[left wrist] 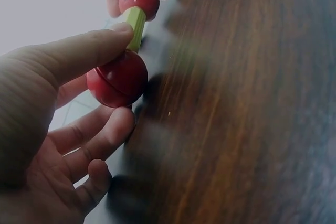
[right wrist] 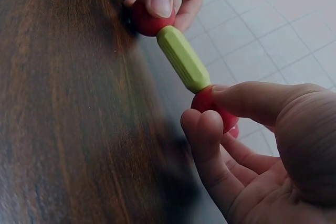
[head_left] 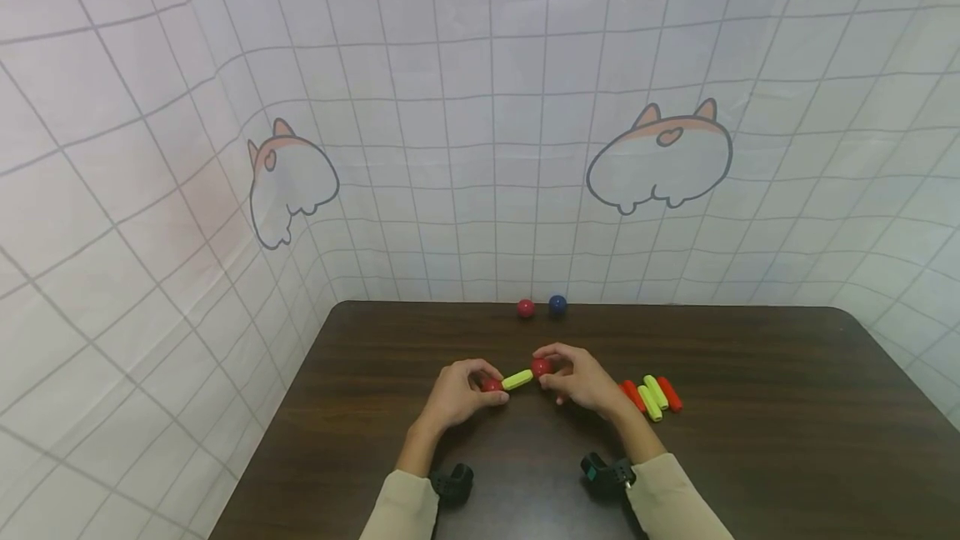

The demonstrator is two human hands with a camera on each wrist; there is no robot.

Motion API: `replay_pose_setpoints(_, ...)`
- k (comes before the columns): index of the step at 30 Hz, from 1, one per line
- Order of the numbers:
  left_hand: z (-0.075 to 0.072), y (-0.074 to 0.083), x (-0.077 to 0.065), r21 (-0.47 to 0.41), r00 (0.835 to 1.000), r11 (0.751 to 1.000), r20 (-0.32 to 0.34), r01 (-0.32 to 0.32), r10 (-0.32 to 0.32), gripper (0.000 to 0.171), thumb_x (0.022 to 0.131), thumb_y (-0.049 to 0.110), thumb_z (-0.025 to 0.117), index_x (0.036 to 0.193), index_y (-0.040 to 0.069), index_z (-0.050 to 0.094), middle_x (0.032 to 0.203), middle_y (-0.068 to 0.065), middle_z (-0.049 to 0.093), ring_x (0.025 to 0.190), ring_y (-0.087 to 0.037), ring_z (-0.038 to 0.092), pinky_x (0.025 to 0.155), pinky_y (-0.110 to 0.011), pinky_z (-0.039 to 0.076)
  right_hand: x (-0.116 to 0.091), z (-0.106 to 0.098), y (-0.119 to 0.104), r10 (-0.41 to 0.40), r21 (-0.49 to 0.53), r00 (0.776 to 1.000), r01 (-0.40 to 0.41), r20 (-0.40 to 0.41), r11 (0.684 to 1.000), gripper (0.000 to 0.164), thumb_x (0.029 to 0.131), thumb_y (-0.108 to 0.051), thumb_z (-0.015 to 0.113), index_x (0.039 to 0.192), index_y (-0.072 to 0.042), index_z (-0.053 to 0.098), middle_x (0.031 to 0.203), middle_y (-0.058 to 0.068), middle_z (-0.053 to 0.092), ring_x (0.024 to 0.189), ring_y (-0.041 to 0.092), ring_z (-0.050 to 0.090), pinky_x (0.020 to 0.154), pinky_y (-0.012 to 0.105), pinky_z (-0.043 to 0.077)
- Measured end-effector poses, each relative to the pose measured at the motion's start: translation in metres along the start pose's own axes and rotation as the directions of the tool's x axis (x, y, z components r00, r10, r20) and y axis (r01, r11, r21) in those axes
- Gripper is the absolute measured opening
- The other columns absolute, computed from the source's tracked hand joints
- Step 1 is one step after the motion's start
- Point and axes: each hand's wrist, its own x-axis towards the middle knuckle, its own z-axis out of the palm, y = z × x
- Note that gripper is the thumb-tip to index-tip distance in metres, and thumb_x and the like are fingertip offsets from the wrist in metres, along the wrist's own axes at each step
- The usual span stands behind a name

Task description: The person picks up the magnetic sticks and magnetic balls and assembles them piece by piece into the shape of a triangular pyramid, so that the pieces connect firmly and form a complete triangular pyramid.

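Observation:
A yellow-green ridged rod point(right wrist: 182, 60) spans between two glossy red balls, one at each end. My left hand point(head_left: 454, 394) pinches the left red ball point(left wrist: 119, 80) between thumb and fingers; a seam line runs around that ball. With thumb and fingertips, my right hand point(head_left: 583, 379) grips the right red ball point(head_left: 542, 367), which meets the rod's other end. In the right wrist view, the rod sits slanted between both hands, above the dark wooden table point(right wrist: 68, 103). My left thumb partly covers the joint in the left wrist view.
Another red ball point(head_left: 526, 308) and a blue ball point(head_left: 557, 305) sit at the table's back edge. Beside my right forearm lie two red rods point(head_left: 670, 394) and two yellow-green rods point(head_left: 650, 403). A white grid-patterned curtain point(head_left: 465, 148) hangs behind the table and along its left.

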Motion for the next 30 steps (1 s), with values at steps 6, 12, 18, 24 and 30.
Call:
replay_pose_setpoints(6,0.001,0.001,0.000,0.034,1.000,0.999,-0.003,0.004,-0.004,0.025,0.081,0.035,0.088,0.099,0.022,0.076,0.084,0.006,0.067,0.069,-0.011,0.056,0.060,-0.026,0.046,0.000,0.000,0.002,0.015,-0.008,1.000,-0.015,0.001,1.000,0.041,0.095,-0.005,0.070,0.135,-0.001,0.060,0.129,0.024,0.062,0.076,0.022,0.066,0.061,0.033,0.057)
replay_pose_setpoints(12,0.001,0.002,0.000,0.049,1.000,0.999,0.003,-0.004,0.004,0.024,0.083,0.044,0.084,0.094,0.024,0.076,0.078,0.008,0.065,0.070,-0.010,0.056,0.061,-0.026,0.045,0.000,-0.001,0.002,0.036,0.001,0.999,-0.036,-0.039,0.999,0.037,0.095,-0.005,0.070,0.131,-0.003,0.062,0.128,0.023,0.063,0.076,0.022,0.068,0.061,0.033,0.057)
replay_pose_setpoints(18,0.002,0.004,-0.001,0.062,1.000,0.998,-0.003,-0.003,0.003,0.024,0.090,0.049,0.076,0.087,0.025,0.076,0.076,0.010,0.067,0.070,-0.009,0.058,0.064,-0.028,0.046,-0.001,0.000,-0.001,0.038,0.019,0.996,-0.037,-0.077,0.999,0.032,0.094,-0.004,0.070,0.126,-0.001,0.064,0.125,0.024,0.064,0.082,0.022,0.070,0.064,0.033,0.059)
replay_pose_setpoints(24,0.007,0.010,0.000,0.056,1.000,0.998,0.007,0.005,-0.005,0.019,0.090,0.040,0.078,0.084,0.023,0.074,0.074,0.008,0.066,0.070,-0.010,0.055,0.063,-0.028,0.044,0.001,0.001,-0.003,0.008,0.038,0.999,-0.007,-0.042,0.999,0.033,0.094,-0.003,0.070,0.126,0.001,0.063,0.126,0.025,0.063,0.089,0.028,0.071,0.071,0.037,0.061)
replay_pose_setpoints(30,0.016,0.016,0.002,0.021,1.000,1.000,0.031,0.005,-0.005,0.027,0.090,0.030,0.078,0.112,0.016,0.070,0.075,0.006,0.071,0.064,-0.008,0.059,0.059,-0.027,0.045,0.001,0.002,-0.004,-0.013,0.060,1.000,0.012,0.017,0.998,0.035,0.096,-0.004,0.068,0.129,0.003,0.061,0.132,0.027,0.061,0.100,0.033,0.072,0.076,0.041,0.061)
